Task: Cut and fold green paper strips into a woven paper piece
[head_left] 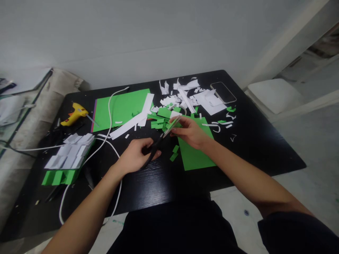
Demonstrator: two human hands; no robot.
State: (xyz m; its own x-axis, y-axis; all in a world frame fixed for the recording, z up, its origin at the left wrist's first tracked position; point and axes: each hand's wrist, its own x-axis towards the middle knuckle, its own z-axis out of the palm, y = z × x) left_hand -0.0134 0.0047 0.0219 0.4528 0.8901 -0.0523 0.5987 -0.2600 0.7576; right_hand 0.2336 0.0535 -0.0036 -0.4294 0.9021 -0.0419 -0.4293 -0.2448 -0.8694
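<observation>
My left hand (134,155) grips the black handles of a pair of scissors (153,150), whose blades point up and right toward my other hand. Pinched between the thumb and fingers of my right hand (192,133) is a small piece of paper, partly hidden by the fingers and blades. Just beyond both hands lies a pile of small folded green paper pieces (159,123). A green sheet (197,158) lies under my right wrist, with two small green pieces (174,153) to its left.
White paper scraps (169,100) and a phone (224,92) lie at the back right. Left are a larger green sheet (123,106), white strips (129,126), a yellow glue gun (75,113), a white-and-green folded paper block (70,155) and a looping white cable (120,188).
</observation>
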